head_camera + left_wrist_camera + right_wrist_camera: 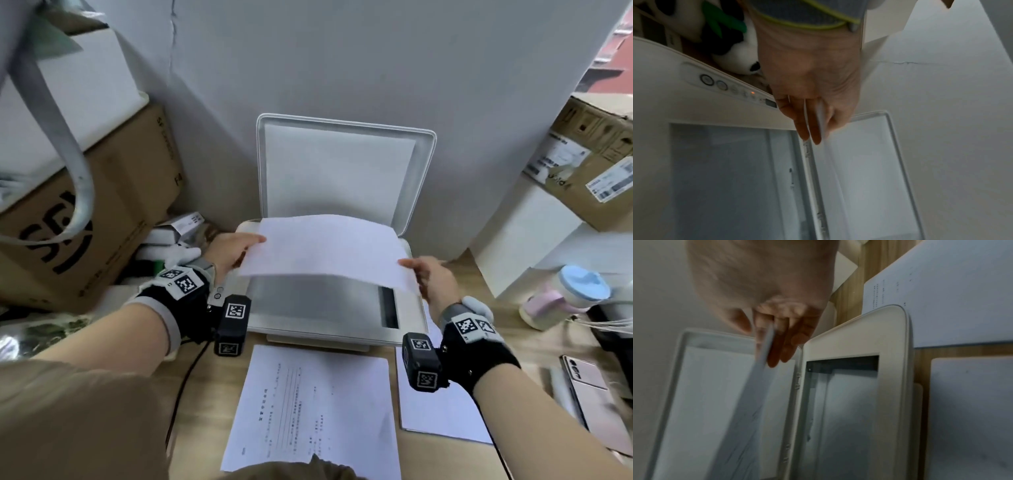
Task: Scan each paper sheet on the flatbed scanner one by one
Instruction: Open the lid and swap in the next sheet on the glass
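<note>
A white flatbed scanner (409, 318) stands against the wall with its lid (342, 171) raised upright and its glass (315, 301) bare. Above the glass I hold a white paper sheet (325, 250), blank side up. My left hand (236, 251) pinches its left edge; my right hand (424, 274) pinches its right edge. In the left wrist view the paper sheet (821, 116) runs edge-on between thumb and fingers (803, 123). In the right wrist view the paper sheet (756, 378) is also edge-on. A printed sheet (315, 411) lies in front of the scanner.
Another blank sheet (442, 411) lies right of the printed one. Cardboard boxes (113, 192) stack at the left, with a plush toy (740, 55) beside the scanner. A box (589, 164), a pastel bottle (565, 294) and a phone (589, 377) sit right.
</note>
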